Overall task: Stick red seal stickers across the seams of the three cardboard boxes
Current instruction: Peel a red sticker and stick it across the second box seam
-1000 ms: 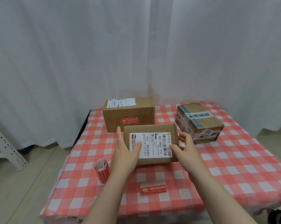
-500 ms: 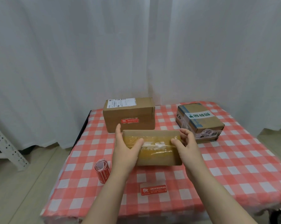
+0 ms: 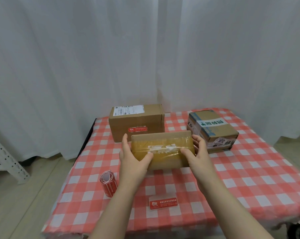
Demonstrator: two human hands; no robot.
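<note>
Turned over since a second ago, the small cardboard box (image 3: pixel 161 136) now shows you its taped seam face, not its white shipping label. Your left hand (image 3: pixel 132 159) grasps its left end, with the thumb laid across the upper face and the fingers upright along the end wall. Your right hand (image 3: pixel 198 155) mirrors this at the right end, thumb on the tape and fingers curled round the end. Both forearms reach in from the near side and converge on this box. Whether its underside touches the checked tablecloth (image 3: pixel 249 178) cannot be told.

The box is a shallow brown rectangular carton. Glossy, wrinkled, yellowish tape (image 3: pixel 164 154) covers most of the face, with a torn white paper remnant (image 3: pixel 160 147) along the seam.

- Behind it: a taller plain carton (image 3: pixel 137 121), with a red seal sticker (image 3: pixel 138 129) on its front wall.
- Just beside its right end: a squat carton (image 3: pixel 214 130), banded with blue-green tape.
- To its near left: a loosely wound roll of red stickers (image 3: pixel 108 184), lying on the cloth.
- In front of it: one flat rectangular red sticker (image 3: pixel 163 203).
</note>
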